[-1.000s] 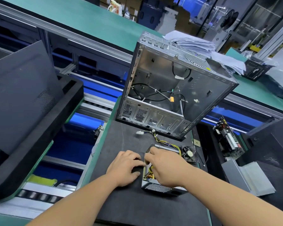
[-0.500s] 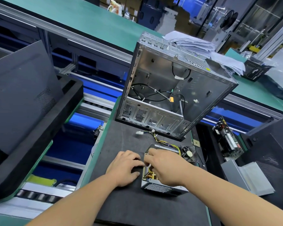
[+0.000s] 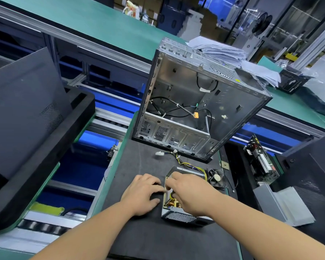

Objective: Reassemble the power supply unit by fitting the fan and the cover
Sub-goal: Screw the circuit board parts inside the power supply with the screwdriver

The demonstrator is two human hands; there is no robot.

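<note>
Left hand (image 3: pixel 142 196) flat, fingers loose, touching side of power supply unit (image 3: pixel 178 212). Right hand (image 3: pixel 190 192) reaches inside it; grip hidden, cannot tell. Fan (image 3: pixel 216 178) just beyond right hand.

A single wide-angle head camera looks forward and steeply down over both forearms onto a dark work mat (image 3: pixel 143 239), close enough that the left hand (image 3: pixel 142 194) and right hand (image 3: pixel 190 192) fill the lower centre. Beyond them, mid-frame, stands an open computer case (image 3: pixel 195 102); the green conveyor bench (image 3: pixel 101 21) runs diagonally across the top. Straight rails bow toward the edges. No second view shares the scene.
</note>
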